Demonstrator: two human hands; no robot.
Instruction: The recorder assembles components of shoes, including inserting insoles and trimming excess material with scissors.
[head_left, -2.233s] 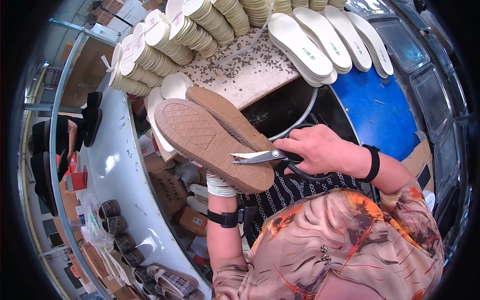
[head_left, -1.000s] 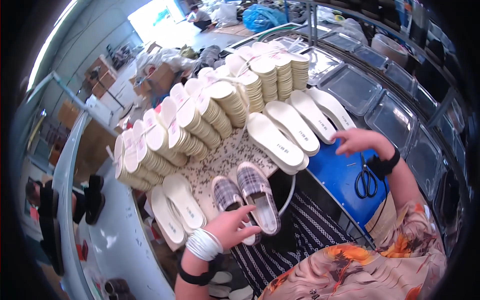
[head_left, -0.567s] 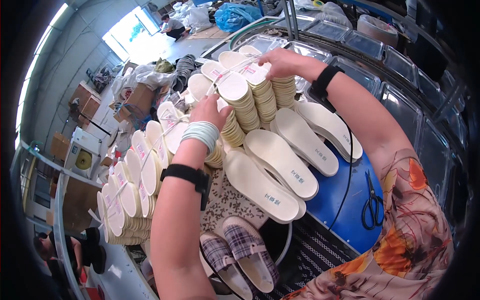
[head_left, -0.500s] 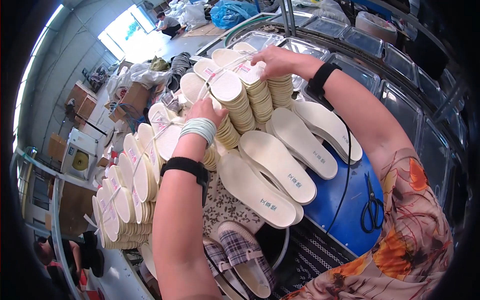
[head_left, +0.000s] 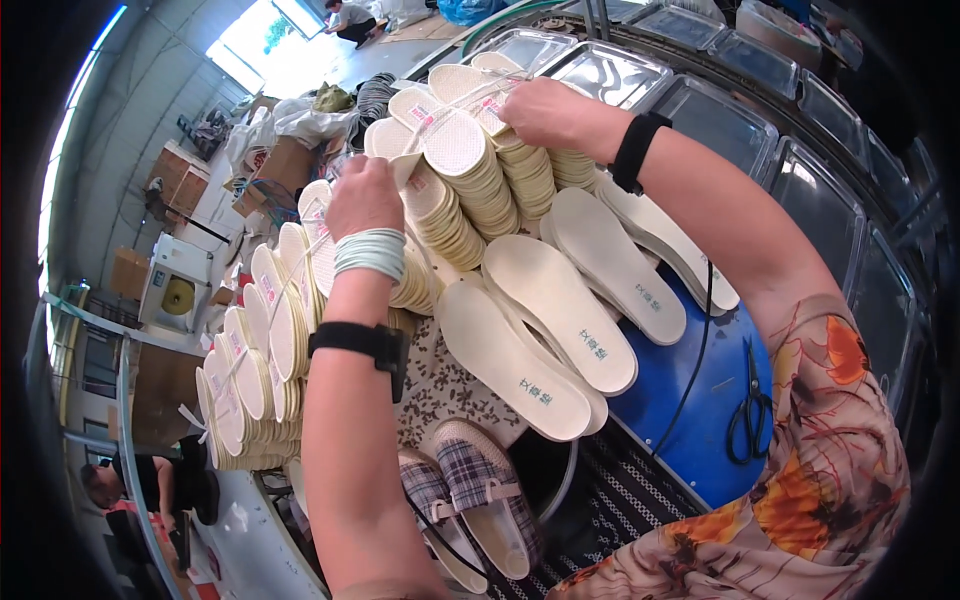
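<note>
Insoles (head_left: 455, 148) by left hand (head_left: 366, 196) and right hand (head_left: 548, 112), each grip curled, hold unclear (two plaid slippers (head_left: 478, 470) nearby).

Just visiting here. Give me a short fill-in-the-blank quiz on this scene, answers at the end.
The scissors lie on a surface coloured ____.
Pale bands circle the person's ____ wrist.
The plaid slippers by the left forearm number ____.
Of the left hand and right hand, both at the stacked insoles, the one nearer the scissors is the ____.

Missing words: blue; left; two; right.
</note>
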